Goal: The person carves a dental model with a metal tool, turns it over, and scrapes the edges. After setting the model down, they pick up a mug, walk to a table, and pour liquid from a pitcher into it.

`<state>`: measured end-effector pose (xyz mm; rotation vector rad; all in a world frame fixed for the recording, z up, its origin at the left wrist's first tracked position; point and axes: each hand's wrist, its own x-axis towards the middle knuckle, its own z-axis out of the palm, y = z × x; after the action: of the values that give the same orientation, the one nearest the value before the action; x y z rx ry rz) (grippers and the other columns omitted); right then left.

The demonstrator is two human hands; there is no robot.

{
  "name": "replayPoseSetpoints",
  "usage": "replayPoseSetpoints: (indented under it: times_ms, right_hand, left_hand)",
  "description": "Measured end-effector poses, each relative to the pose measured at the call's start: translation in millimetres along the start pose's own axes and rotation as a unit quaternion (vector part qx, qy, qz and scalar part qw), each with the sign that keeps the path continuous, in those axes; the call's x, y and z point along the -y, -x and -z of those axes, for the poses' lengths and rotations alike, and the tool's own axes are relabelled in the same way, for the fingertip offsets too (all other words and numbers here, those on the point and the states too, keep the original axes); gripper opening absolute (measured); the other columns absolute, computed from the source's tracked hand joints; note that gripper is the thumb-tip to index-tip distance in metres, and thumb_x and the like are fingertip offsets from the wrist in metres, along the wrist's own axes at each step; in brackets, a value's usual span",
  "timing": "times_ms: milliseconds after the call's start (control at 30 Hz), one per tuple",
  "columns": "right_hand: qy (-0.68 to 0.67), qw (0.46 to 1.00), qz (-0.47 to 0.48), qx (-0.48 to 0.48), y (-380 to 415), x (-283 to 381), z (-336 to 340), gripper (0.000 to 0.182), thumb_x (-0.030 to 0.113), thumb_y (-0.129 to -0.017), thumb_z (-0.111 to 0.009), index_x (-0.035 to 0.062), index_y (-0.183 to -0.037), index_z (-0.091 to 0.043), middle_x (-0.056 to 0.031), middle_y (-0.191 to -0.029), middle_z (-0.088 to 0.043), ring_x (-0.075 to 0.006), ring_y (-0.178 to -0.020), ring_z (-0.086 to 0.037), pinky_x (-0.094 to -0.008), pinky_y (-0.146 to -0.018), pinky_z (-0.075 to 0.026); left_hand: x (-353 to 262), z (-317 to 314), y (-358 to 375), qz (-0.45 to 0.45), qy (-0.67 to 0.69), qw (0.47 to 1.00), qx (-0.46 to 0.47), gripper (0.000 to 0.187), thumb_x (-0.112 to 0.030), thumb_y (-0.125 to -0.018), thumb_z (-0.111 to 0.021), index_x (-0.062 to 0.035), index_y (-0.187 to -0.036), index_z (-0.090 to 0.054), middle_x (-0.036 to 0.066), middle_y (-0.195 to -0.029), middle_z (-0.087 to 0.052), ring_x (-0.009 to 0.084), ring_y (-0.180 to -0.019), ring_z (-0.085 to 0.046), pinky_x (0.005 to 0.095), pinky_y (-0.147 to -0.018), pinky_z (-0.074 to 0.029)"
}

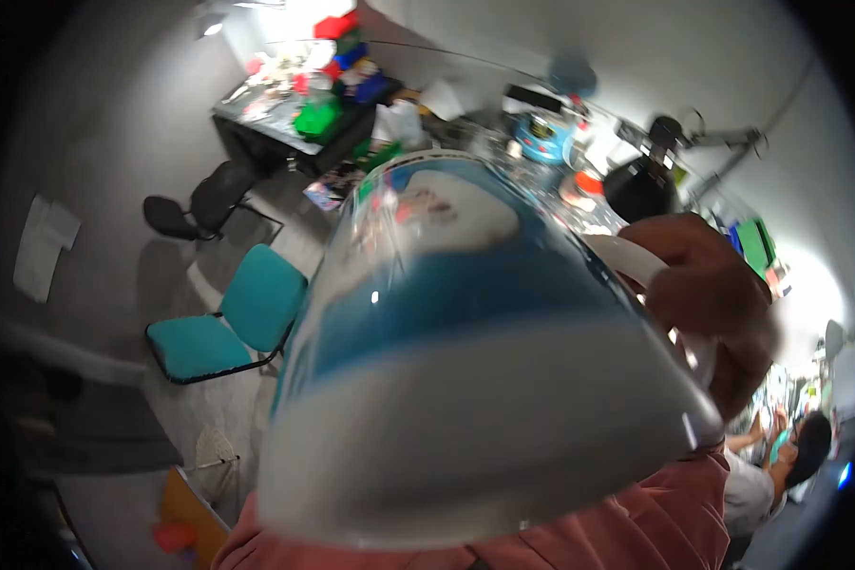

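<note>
A glossy white and blue mug (456, 294) with a printed picture fills the middle of the view, very close to the camera and tilted. On its right side is a pale handle (627, 256). My right hand (708, 299) is closed around that handle, with its fingers bent and slightly blurred. What the mug contains, if anything, cannot be seen. My left hand is out of sight. Below the mug shows the pink clothing (636, 522) that I wear.
A teal chair (264, 294) stands at left, with a dark chair (214, 204) behind it. A dark table (266, 123) bears colored bins. Beyond the mug, a cluttered workbench has a black lamp (644, 180). A person (765, 480) sits at lower right.
</note>
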<state>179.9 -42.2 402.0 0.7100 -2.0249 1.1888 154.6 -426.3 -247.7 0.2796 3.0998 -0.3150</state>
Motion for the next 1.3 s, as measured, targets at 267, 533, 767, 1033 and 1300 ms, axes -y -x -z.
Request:
replayPoseSetpoints:
  times_ms: [267,533,767,1033,1300]
  right_hand:
    - [-0.080,0.983,0.086,0.138,-69.9,86.9,-173.1,0.028,0.017,-0.074,-0.076,0.0081,-0.075,-0.050,-0.0236,-0.095,-0.061,-0.0276,-0.077,-0.062,-0.0354,-0.069,-0.051]
    - [-0.336,0.890,0.100,0.292,-107.5,149.5,-309.0,0.025,0.012,-0.072,-0.076,0.0068,-0.083,-0.054,-0.0223,-0.098,-0.061,-0.0279,-0.083,-0.064,-0.0373,-0.072,-0.054]
    - [-0.481,0.767,0.082,0.417,-153.2,145.6,-395.3,0.026,0.007,-0.071,-0.076,0.0056,-0.089,-0.058,-0.0212,-0.100,-0.061,-0.0282,-0.088,-0.066,-0.0391,-0.076,-0.057]
    - [-0.561,0.627,0.057,0.538,-191.3,214.5,-550.5,0.028,0.004,-0.071,-0.076,0.0045,-0.095,-0.061,-0.0201,-0.102,-0.062,-0.0283,-0.092,-0.067,-0.0404,-0.078,-0.059]
    - [-0.610,0.543,0.139,0.561,-217.4,245.8,-689.1,0.027,0.008,-0.072,-0.076,0.0032,-0.095,-0.062,-0.0194,-0.100,-0.063,-0.0273,-0.090,-0.067,-0.0388,-0.076,-0.058]
  left_hand:
    - [154.7,11.5,51.9,0.217,0.109,0.970,-0.023,0.032,-0.014,-0.093,-0.052,0.0023,-0.119,-0.058,0.029,-0.112,-0.062,0.0429,-0.110,-0.058,0.0461,-0.094,-0.046]
    - [257.3,53.5,177.6,0.479,0.186,0.856,-0.053,0.033,-0.016,-0.093,-0.052,0.0019,-0.120,-0.058,0.027,-0.112,-0.062,0.0407,-0.110,-0.057,0.0456,-0.095,-0.045]
    - [307.7,39.7,245.2,0.629,0.226,0.735,-0.115,0.034,-0.018,-0.093,-0.052,0.0015,-0.120,-0.058,0.025,-0.113,-0.062,0.0388,-0.110,-0.057,0.0452,-0.095,-0.044]
    - [341.9,-3.7,275.0,0.731,0.266,0.599,-0.189,0.035,-0.020,-0.093,-0.053,0.0011,-0.121,-0.058,0.023,-0.113,-0.062,0.0365,-0.111,-0.057,0.0447,-0.096,-0.044]
    - [402.3,-30.1,264.5,0.768,0.302,0.487,-0.287,0.036,-0.022,-0.094,-0.053,0.0007,-0.121,-0.058,0.021,-0.114,-0.062,0.0343,-0.111,-0.057,0.0442,-0.097,-0.043]
